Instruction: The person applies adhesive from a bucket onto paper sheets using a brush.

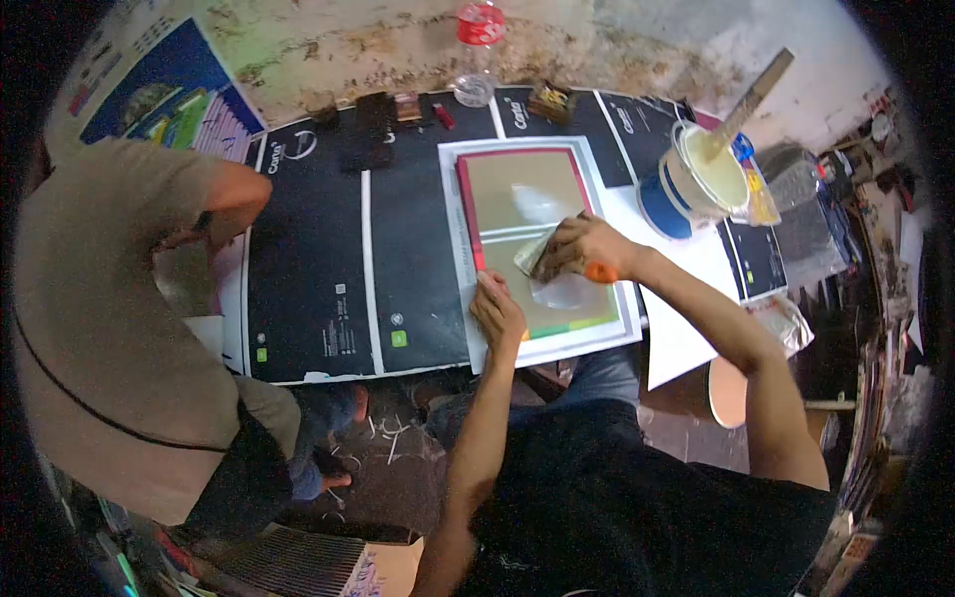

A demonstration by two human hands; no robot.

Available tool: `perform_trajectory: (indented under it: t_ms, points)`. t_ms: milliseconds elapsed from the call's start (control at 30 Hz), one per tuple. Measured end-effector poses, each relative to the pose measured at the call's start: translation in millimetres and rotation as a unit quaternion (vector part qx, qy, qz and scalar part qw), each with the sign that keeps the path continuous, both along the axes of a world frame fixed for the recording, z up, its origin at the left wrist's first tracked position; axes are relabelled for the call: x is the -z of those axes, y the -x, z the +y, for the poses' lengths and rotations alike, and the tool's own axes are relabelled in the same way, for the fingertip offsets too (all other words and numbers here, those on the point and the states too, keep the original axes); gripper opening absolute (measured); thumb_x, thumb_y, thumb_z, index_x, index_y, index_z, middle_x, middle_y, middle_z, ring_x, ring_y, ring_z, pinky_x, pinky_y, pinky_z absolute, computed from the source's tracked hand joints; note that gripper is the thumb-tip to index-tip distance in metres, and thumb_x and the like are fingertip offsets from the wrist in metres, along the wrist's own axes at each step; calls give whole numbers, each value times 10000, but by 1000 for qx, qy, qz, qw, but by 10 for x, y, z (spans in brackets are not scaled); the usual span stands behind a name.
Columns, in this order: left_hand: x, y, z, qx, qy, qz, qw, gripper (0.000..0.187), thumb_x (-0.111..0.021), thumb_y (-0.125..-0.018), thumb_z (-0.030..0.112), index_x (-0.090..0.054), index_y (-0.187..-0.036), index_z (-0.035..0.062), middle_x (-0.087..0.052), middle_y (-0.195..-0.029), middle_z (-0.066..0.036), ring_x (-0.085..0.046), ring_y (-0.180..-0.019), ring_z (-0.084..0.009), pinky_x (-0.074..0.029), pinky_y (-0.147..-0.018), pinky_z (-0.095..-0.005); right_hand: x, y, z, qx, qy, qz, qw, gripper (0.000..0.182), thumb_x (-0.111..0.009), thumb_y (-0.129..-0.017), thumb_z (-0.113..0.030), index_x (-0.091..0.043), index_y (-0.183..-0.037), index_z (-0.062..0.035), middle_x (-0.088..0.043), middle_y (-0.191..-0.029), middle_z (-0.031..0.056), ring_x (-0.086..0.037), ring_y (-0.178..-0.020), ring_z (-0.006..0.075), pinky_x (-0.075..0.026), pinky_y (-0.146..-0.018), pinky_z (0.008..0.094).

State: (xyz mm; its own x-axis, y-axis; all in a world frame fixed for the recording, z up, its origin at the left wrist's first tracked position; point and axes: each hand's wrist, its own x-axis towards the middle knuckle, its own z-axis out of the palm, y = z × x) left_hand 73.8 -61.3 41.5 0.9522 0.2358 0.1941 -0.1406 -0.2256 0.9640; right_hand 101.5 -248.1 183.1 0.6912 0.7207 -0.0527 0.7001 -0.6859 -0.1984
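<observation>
A book cover board (527,214) with a red edge lies on a white sheet (557,343) on the table. My right hand (582,249) grips a brush with an orange handle (600,271) and presses its bristles on the board's middle, where a wet glossy patch shows. My left hand (497,308) rests flat on the board's lower left edge, fingers spread, holding it down.
A blue and white glue bucket (696,174) with a wooden stick (756,90) stands right of the board. Black printed sheets (328,269) cover the table's left. A plastic bottle (477,50) stands at the back. Another person in a beige shirt (109,318) leans at the left.
</observation>
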Motion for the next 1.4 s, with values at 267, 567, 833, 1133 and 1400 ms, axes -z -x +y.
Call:
perform_trajectory:
  t_ms: [267,567,833,1133,1400]
  points:
    - [4,-45,-5,20,58,14,998,547,-232,-1009,430,-472,-722,31,-416,-550,-58,-427,-498,-185,-333,-494,-339,-350,815,-789,37,102,73,991,326,-654,-755,-203,-684,-1071,-278,-649,-891,-27,-588,-916,178,-414,-781,417]
    - [-96,15,-17,-29,178,31,983,571,-229,-993,538,-415,-688,92,-376,-589,2,-367,-536,-96,-292,-498,-231,566,794,464,493,-425,-16,759,186,-681,-754,-156,-633,-817,12,-639,-768,142,-628,-685,244,-493,-640,355]
    - [-36,37,-37,5,42,7,999,586,-239,-1004,488,-411,-657,49,-384,-580,-30,-388,-541,-141,-339,-529,-289,458,1736,-860,661,-245,-17,709,320,-660,-791,-282,-646,-694,22,-621,-599,169,-649,-553,259,-494,-526,363]
    - [-120,109,-115,61,-64,-29,996,528,-272,-1011,407,-449,-683,33,-398,-558,-45,-407,-500,-163,-335,-488,-326,370,1183,62,522,-444,13,728,214,-648,-787,-214,-626,-859,-13,-612,-741,115,-598,-731,183,-482,-643,343]
    - [-185,98,-118,80,-60,-26,995,547,-274,-1014,428,-452,-663,48,-395,-543,-24,-387,-493,-122,-313,-468,-290,499,775,-974,511,-202,-200,811,353,-632,-841,-374,-612,-773,-28,-603,-635,156,-634,-572,291,-493,-527,413]
